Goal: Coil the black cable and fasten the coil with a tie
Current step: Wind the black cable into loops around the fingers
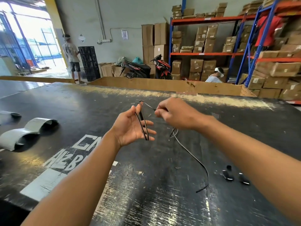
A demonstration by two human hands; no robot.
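Both bare forearms are reaching out over the scuffed black surface with white painted lettering, hands raised above it.

The left hand is turning palm-up, fingers spread and loosely extended. A few narrow loops of the thin black cable are hanging over its fingers, running from the raised fingertips down across the palm side to the lower fingers.

The right hand is hovering just beside it, knuckles up, fingers curled together and pinching the cable where a short strand is bridging across from the top of the loops. Below this hand the loose remainder of the cable is drooping in a long curve, its free end lying on the surface near the right forearm.

Two short black strap-like ties are lying on the surface, near the cable's end, partly tucked under the right forearm.

Curled grey sheet pieces are sitting at the far left of the surface, well apart from the hands.
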